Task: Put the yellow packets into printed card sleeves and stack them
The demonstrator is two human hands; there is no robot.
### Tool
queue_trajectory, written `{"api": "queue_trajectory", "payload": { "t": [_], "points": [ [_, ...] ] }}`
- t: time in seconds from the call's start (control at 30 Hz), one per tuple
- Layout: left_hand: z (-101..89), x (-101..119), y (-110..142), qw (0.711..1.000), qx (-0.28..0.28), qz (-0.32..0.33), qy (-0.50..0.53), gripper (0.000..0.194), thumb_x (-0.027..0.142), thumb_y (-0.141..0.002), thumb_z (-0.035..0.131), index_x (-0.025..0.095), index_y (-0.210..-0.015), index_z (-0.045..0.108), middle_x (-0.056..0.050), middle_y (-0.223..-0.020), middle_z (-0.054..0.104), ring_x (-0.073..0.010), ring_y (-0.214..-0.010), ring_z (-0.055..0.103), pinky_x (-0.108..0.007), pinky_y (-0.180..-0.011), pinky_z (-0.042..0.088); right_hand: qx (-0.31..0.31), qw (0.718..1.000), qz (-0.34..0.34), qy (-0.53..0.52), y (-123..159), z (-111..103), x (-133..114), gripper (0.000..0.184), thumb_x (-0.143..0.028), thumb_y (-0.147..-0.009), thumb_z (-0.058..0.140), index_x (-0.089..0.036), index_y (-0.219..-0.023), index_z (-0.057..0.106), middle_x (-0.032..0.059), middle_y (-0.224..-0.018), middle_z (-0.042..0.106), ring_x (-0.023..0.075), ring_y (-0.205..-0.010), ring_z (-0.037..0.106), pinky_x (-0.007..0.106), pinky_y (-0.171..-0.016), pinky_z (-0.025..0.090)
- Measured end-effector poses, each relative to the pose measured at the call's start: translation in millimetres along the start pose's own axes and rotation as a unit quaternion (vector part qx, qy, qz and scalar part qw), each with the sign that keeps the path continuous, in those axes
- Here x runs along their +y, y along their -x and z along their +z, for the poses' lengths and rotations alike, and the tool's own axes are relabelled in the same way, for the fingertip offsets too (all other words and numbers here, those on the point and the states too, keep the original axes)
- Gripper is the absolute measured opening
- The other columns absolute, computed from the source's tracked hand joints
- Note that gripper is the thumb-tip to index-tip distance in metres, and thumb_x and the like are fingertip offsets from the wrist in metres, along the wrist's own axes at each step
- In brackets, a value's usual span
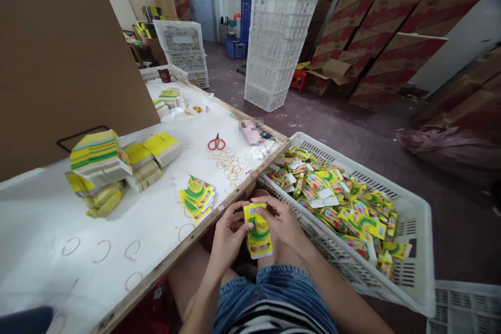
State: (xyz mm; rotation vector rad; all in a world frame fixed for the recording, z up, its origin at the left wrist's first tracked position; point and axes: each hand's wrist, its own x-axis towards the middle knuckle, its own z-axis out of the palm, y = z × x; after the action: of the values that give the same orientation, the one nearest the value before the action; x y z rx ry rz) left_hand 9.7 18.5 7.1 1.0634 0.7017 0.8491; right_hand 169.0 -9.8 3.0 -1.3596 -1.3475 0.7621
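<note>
Both hands hold one small yellow-and-green carton (259,232) above my lap. My left hand (230,232) grips its left side, thumb on the front face. At the top edge, by a barcode, my right hand (279,219) pinches it from the right. The carton's bottom end hangs down towards my lap, and its back is hidden. On the table just left of my hands lies a small fanned pile of flat cartons (197,197) with the same print. To the right of my hands, a white plastic crate (420,250) holds many folded yellow cartons (329,188).
The white table (164,229) has a wooden edge. On it lie bundles of flat cartons (97,159), red-handled scissors (216,143) and scattered rubber bands (230,164). Stacked white crates (276,47) stand on the floor beyond, with cardboard boxes (376,26) piled behind. A brown board (66,62) rises at left.
</note>
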Motion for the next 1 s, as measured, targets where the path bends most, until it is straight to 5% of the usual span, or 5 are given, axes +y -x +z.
{"api": "queue_trajectory", "payload": {
  "t": [0.17,0.33,0.63,0.8,1.0],
  "points": [
    [-0.6,-8.7,-1.4,0.997,0.032,0.048,-0.041,0.046,0.025,-0.077,0.069,0.021,-0.12,0.053,-0.011,-0.11,0.071,-0.0245,-0.102,0.068,-0.039,-0.091,0.053,0.109,0.99,-0.052,0.072,1.8,-22.9,-6.5,0.021,-0.034,-0.088,0.059,-0.023,-0.097,0.074,0.0088,-0.095,0.071,0.0243,-0.089,0.064,0.04,-0.082,0.051],
    [-45.6,-6.5,-2.6,0.939,0.213,0.134,-0.234,0.04,0.03,-0.08,0.066,0.02,-0.118,0.059,-0.013,-0.125,0.064,-0.0276,-0.122,0.057,-0.045,-0.107,0.039,0.334,0.87,-0.126,0.34,-10.7,-62.2,-7.8,0.027,-0.038,-0.087,0.06,-0.019,-0.101,0.073,0.0135,-0.106,0.062,0.0307,-0.103,0.056,0.054,-0.097,0.036],
    [-93.2,-15.0,-2.1,0.857,0.315,0.093,-0.397,0.029,0.026,-0.075,0.065,0.021,-0.102,0.066,-0.012,-0.104,0.072,-0.0331,-0.1,0.066,-0.046,-0.09,0.047,-0.028,0.977,0.003,0.209,-77.3,78.5,19.0,0.017,-0.024,-0.085,0.063,-0.018,-0.098,0.07,0.0101,-0.1,0.068,0.0249,-0.1,0.058,0.037,-0.094,0.041],
    [-93.1,-17.2,-1.0,0.859,0.316,0.08,-0.395,0.025,0.021,-0.074,0.064,0.021,-0.099,0.067,-0.012,-0.1,0.073,-0.0318,-0.096,0.067,-0.046,-0.089,0.048,-0.059,0.977,0.043,0.199,-105.1,141.2,25.0,0.026,-0.025,-0.069,0.078,-0.014,-0.09,0.068,0.0155,-0.1,0.065,0.0325,-0.105,0.054,0.043,-0.092,0.039],
    [-96.9,-15.3,-0.4,0.874,0.323,0.072,-0.355,0.023,0.024,-0.072,0.067,0.02,-0.094,0.067,-0.012,-0.096,0.074,-0.0322,-0.096,0.068,-0.048,-0.091,0.047,-0.032,0.991,0.083,0.101,-109.5,142.9,31.4,0.013,-0.014,-0.072,0.069,-0.019,-0.079,0.059,0.0055,-0.085,0.066,0.0222,-0.087,0.06,0.034,-0.082,0.044]
  ]
}}
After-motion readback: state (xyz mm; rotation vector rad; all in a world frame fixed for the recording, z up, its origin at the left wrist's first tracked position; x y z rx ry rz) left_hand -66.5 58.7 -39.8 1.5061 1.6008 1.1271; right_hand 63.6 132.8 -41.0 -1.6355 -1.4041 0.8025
